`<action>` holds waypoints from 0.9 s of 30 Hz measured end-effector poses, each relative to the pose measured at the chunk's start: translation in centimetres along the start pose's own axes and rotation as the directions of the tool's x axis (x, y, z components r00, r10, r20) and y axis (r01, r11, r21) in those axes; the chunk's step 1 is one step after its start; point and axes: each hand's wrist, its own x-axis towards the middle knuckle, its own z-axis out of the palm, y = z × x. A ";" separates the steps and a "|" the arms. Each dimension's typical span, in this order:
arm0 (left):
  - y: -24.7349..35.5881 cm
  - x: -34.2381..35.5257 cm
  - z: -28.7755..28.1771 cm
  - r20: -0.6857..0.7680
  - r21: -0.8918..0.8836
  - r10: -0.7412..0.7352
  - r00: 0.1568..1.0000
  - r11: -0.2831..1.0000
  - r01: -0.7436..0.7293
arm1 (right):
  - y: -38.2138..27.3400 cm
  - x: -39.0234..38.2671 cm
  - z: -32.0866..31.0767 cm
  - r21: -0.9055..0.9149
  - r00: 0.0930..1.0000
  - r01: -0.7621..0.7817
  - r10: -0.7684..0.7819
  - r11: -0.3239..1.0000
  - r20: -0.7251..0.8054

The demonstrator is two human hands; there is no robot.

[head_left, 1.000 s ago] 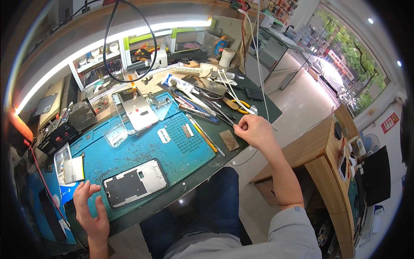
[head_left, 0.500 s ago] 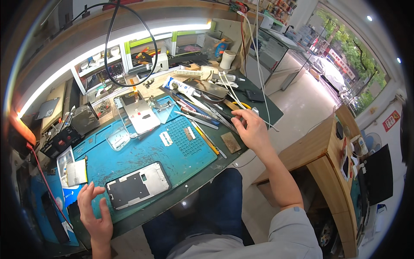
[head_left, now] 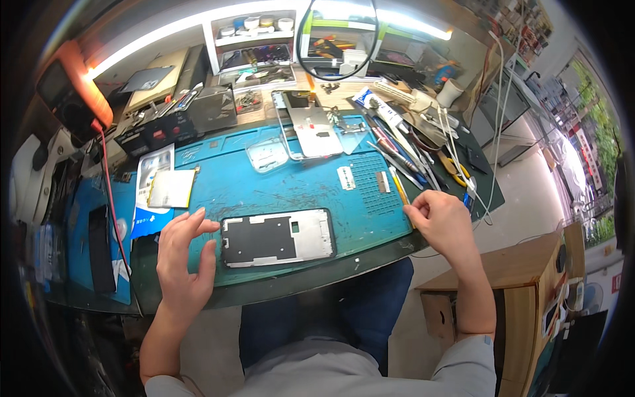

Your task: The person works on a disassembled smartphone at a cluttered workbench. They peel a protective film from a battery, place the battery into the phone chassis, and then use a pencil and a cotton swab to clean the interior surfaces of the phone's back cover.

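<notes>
A phone frame point(head_left: 278, 239) in black and silver lies flat near the front edge of the blue work mat point(head_left: 218, 185). At its left end, apart from it, my left hand point(head_left: 185, 258) hovers with fingers spread, holding nothing. My right hand point(head_left: 444, 221) is at the mat's right edge, with thumb and fingertips pinched together. The lower end of a slim yellow tool point(head_left: 399, 186) is beside those fingertips; what they hold, if anything, is hidden. Left of this hand lie a razor blade point(head_left: 346, 178) and a small brown-and-silver piece point(head_left: 383, 182).
Behind the mat's middle are an opened phone body point(head_left: 316, 132) and a clear plastic case point(head_left: 268, 155). Tweezers, pens, a white glue tube point(head_left: 380, 109) and yellow-handled pliers point(head_left: 456, 171) crowd the back right. A battery point(head_left: 170, 188) and an orange multimeter point(head_left: 73, 92) are at the left.
The view has swung left. My right hand has come from the tool pile down toward the mat's right edge, its fingers now pinched. My left hand remains open beside the phone frame.
</notes>
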 end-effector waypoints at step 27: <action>3.3 4.6 1.2 0.540 -0.082 0.129 0.832 0.992 -0.101 | -1.4 -2.4 1.1 0.561 0.939 0.317 -0.338 0.765 -0.070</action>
